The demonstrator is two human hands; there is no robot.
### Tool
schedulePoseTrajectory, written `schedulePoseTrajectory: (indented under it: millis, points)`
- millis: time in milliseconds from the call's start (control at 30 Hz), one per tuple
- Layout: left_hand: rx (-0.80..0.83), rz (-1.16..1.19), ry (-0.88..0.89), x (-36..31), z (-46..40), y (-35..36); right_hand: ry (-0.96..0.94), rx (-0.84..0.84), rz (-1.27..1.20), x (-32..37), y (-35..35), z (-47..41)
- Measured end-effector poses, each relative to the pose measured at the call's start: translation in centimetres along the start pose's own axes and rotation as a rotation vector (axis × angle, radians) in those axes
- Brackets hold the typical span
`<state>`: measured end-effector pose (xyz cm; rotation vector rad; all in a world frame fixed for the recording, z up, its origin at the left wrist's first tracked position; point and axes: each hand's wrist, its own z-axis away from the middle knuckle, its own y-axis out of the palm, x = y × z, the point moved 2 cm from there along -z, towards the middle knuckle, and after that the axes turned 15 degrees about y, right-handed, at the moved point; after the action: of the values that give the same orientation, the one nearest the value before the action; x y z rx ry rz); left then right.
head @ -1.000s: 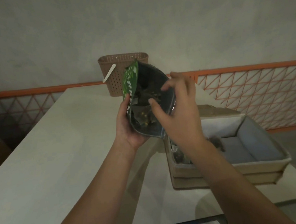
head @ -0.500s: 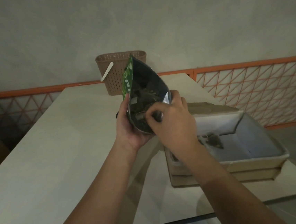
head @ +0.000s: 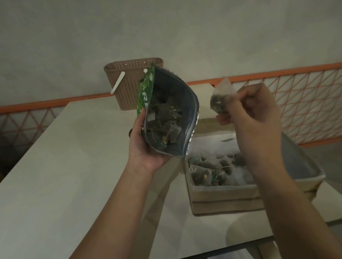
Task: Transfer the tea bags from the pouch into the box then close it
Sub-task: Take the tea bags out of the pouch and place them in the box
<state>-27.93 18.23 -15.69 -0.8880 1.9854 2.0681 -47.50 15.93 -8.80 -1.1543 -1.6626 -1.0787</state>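
Gripped gaping green foil pouch (head: 170,117) in left hand (head: 144,146); pinched translucent pyramid tea bag (head: 221,99) with right hand (head: 252,111), lifted out since earlier, above open beige cardboard box (head: 224,195).

Pouch (head: 171,116) lettering partly hidden, only "RE" legible; right forearm hides box (head: 224,195) centre; basket (head: 128,85) lower right behind pouch.

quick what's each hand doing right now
Left hand: grips the open pouch, tilted up.
Right hand: pinches one tea bag above the box.
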Motion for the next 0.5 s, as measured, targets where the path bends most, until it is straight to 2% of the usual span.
schedulePoseTrajectory:
  millis: [233,367,500]
  points:
    - [0.009,0.002,-0.018,0.3,0.3,0.0,0.159,0.125,0.435,-2.7,-0.6,-0.1]
    - [0.005,-0.015,-0.022,0.3,0.4,0.3,0.049,0.106,0.367,-1.9,0.5,0.6]
    - [-0.035,-0.005,-0.009,0.3,0.7,0.3,-0.082,0.163,0.609,-2.4,2.3,1.0]
